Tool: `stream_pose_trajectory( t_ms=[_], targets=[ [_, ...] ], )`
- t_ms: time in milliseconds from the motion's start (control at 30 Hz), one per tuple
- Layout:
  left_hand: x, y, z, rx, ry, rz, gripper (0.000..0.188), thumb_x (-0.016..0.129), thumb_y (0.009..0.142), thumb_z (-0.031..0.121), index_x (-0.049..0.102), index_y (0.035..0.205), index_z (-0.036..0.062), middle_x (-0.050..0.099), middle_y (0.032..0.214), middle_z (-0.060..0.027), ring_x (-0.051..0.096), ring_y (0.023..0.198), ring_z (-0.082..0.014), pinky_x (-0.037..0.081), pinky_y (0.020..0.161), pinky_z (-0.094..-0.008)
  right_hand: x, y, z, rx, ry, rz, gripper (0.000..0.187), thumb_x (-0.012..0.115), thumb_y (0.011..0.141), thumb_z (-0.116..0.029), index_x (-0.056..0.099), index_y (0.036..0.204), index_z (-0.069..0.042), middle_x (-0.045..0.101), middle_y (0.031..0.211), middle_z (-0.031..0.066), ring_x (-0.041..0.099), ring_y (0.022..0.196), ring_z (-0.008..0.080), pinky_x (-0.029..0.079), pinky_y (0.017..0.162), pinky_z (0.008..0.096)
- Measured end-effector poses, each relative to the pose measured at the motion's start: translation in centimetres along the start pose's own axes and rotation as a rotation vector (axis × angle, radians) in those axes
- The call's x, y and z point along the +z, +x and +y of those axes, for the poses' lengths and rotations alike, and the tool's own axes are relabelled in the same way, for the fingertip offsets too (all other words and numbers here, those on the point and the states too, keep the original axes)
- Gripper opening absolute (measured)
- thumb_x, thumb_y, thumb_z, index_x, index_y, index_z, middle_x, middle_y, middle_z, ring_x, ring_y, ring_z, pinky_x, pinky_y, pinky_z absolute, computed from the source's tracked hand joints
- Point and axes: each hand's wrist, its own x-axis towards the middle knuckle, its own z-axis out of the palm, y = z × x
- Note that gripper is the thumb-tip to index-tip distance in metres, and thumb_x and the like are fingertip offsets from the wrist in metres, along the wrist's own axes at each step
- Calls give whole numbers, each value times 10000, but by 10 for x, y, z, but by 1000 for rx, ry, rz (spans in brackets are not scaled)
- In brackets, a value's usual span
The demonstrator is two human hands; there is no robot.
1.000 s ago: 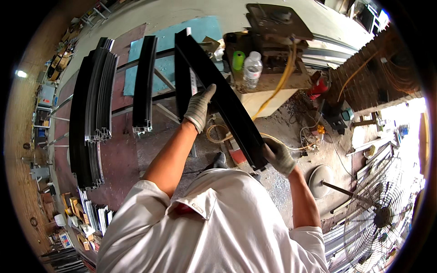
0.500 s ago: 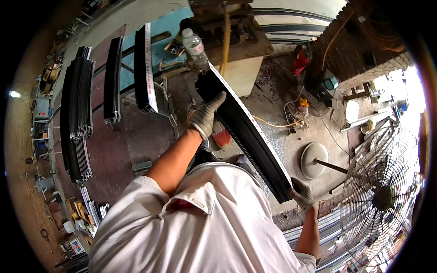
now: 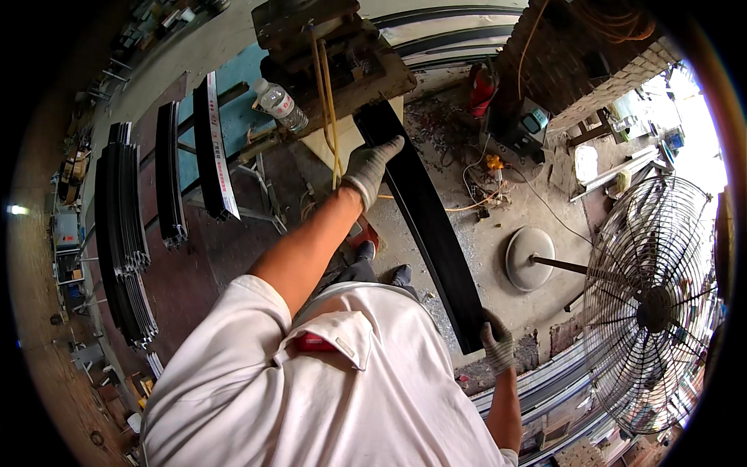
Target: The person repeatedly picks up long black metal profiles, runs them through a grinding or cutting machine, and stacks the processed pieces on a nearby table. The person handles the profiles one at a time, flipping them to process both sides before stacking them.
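A long black metal profile (image 3: 428, 222) slants across the middle of the view, from the far bench down to the near right. My left hand (image 3: 372, 170), in a grey-white knit glove, grips its left edge close to the far end, thumb lying over the upper face. At the near end my right hand (image 3: 498, 342), gloved alike, is closed around the right-hand corner. Some fingers of both hands are hidden under the profile. Its dark, ridged face is turned up toward me.
A rack at left carries stacked black profiles (image 3: 117, 233) and one with a red-and-white strip (image 3: 214, 148). A wooden bench (image 3: 381, 70) with a water bottle (image 3: 282, 105) and yellow hose (image 3: 327, 109) stands ahead. A big fan (image 3: 654, 307) stands at right; cables cross the floor.
The profile has been turned over its length, so the white printed strip along its edge no longer shows. The bench and rack sit farther left in view. Both hands keep hold.
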Motion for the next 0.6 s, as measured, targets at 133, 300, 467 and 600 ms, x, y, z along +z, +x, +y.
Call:
stream_pose_trajectory(
  t_ms=[133,300,467,600],
  targets=[
    [-13,67,-3,-48,-50,25,742,776,736,489,581,1210,-48,565,1277,-197,500,1199,-265,380,1023,-361,25,14,-29,-15,26,45,431,569,967,-263,541,1304,5,626,1156,70,546,1044,119,429,931,269],
    [-17,87,29,-15,26,138,634,762,747,463,637,1168,6,579,1270,-162,504,1194,-259,375,1016,-357,52,39,-42,-72,62,46,397,525,987,-235,546,1296,13,619,1207,91,540,1116,143,401,991,295],
    [-39,139,34,46,33,35,800,736,765,479,486,1344,-13,394,1454,-195,329,1352,-282,246,1105,-371,76,61,-60,-113,14,67,389,490,998,-222,543,1296,23,606,1248,118,537,1161,171,386,1017,310],
    [-38,158,35,-8,55,154,683,740,783,432,557,1275,-5,555,1312,-167,508,1196,-286,384,1015,-362,83,72,-73,-106,-27,65,393,477,1001,-221,539,1297,29,603,1253,124,535,1170,179,383,1025,316]
  ],
)
